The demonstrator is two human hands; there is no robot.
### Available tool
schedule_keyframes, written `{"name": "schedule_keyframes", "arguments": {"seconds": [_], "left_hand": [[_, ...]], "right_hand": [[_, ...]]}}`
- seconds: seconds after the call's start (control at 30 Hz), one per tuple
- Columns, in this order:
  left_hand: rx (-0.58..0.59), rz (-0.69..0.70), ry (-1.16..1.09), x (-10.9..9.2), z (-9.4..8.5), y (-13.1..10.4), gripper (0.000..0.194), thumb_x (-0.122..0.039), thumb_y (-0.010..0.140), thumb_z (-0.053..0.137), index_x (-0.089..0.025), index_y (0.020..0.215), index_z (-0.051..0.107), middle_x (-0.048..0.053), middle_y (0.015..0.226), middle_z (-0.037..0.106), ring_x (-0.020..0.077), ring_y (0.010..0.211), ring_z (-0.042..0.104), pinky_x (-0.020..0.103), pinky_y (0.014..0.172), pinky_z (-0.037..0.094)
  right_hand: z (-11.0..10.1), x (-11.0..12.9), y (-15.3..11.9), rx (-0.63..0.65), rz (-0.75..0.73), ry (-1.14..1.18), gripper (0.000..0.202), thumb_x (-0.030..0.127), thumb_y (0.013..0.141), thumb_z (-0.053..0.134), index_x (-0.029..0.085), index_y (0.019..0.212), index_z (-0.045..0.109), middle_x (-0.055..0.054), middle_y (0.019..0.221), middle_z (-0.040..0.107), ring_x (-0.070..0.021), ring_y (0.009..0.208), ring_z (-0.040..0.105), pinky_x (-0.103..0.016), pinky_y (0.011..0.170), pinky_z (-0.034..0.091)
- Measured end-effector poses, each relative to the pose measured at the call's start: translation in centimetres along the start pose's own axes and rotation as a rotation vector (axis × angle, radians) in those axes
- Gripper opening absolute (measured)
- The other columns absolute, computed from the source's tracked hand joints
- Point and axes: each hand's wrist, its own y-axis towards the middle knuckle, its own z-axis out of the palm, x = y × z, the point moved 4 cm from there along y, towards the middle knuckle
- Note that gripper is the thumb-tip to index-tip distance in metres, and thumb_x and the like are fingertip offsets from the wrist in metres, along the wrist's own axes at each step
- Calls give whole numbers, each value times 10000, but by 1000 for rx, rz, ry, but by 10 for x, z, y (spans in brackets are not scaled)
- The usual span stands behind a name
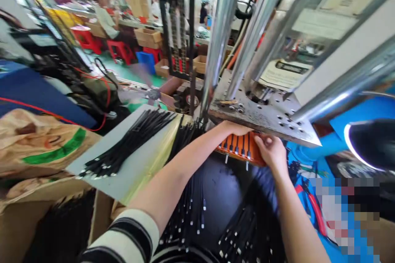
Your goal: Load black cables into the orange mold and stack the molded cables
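Observation:
Under the edge of a drilled steel plate (265, 109) lies an orange fixture (255, 154) with several black cables (237, 144) set side by side in it, their metal plug ends toward me. My left hand (236, 128) reaches over the back of the fixture; its fingers are mostly hidden beneath the steel plate. At the fixture's right end, my right hand (273, 150) has its fingers curled and pinched together; whatever lies between them cannot be made out. Two metal pins stick out from the fixture's front side.
Bundles of black cables (129, 144) lie on a pale board at left, with more cables (240, 230) on the dark surface before me. Steel columns (220, 37) rise beside the plate. Red-handled pliers (316, 209) and a ring lamp (370, 146) are at right. People sit farther back.

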Motion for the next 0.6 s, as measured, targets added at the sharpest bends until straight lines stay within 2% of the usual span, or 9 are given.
{"name": "schedule_keyframes", "arguments": {"seconds": [0.07, 0.13, 0.17, 0.23, 0.3, 0.4, 0.5, 0.6], "left_hand": [[32, 17, 15, 6, 2, -22, 404, -417, 966, 495, -186, 1291, 558, 71, 1377, 551, 233, 1209, 549, 362, 1058, 424], [17, -30, 31, 21, 3, -51, 396, -393, 997, 401, -194, 1305, 550, 78, 1355, 575, 222, 1195, 567, 320, 1031, 436], [-10, -115, 59, 33, 3, -68, 395, -378, 1004, 364, -190, 1294, 555, 95, 1326, 592, 230, 1185, 576, 330, 1010, 449], [-53, -383, 162, 67, 0, -101, 375, -360, 989, 381, -162, 1228, 592, 146, 1254, 617, 281, 1171, 582, 382, 960, 472], [-8, -577, 232, 102, -1, -127, 339, -361, 931, 504, -105, 1109, 638, 197, 1165, 639, 335, 1129, 597, 416, 905, 487], [76, -600, 206, 136, 2, -144, 238, -324, 869, 600, -102, 923, 666, 163, 987, 690, 304, 982, 654, 372, 833, 498], [40, -568, 170, 144, -4, -148, 201, -323, 912, 546, -149, 928, 645, 82, 925, 704, 231, 912, 663, 306, 791, 483], [-23, -544, 176, 131, -18, -150, 218, -366, 922, 551, -168, 963, 631, 73, 936, 705, 241, 925, 658, 309, 793, 463]], "right_hand": [[-7, -31, -21, -1, 73, -68, 466, 572, 851, 451, 172, 951, 669, -136, 870, 709, -281, 791, 665, -362, 703, 482], [-11, -65, -46, 102, 196, -352, 550, 623, 884, 353, 181, 894, 682, -181, 835, 700, -338, 752, 668, -428, 667, 484], [-13, -79, -58, 148, 251, -466, 598, 654, 888, 320, 180, 866, 684, -204, 843, 696, -362, 743, 669, -453, 657, 484], [-13, -97, -76, 234, 314, -595, 632, 682, 885, 309, 176, 846, 685, -228, 835, 691, -383, 725, 672, -465, 633, 482], [-9, -103, -83, 278, 323, -578, 537, 619, 890, 372, 183, 857, 684, -203, 799, 696, -364, 717, 678, -428, 612, 480], [-3, -102, -80, 273, 300, -481, 344, 466, 867, 459, 207, 807, 676, -150, 777, 707, -326, 720, 681, -380, 602, 462], [-9, -99, -79, 147, 316, -433, 302, 435, 850, 461, 212, 784, 654, -132, 763, 705, -312, 701, 669, -373, 598, 448], [-23, -84, -85, -68, 247, -231, 317, 453, 835, 480, 201, 931, 647, -112, 791, 712, -284, 705, 668, -365, 630, 467]]}}
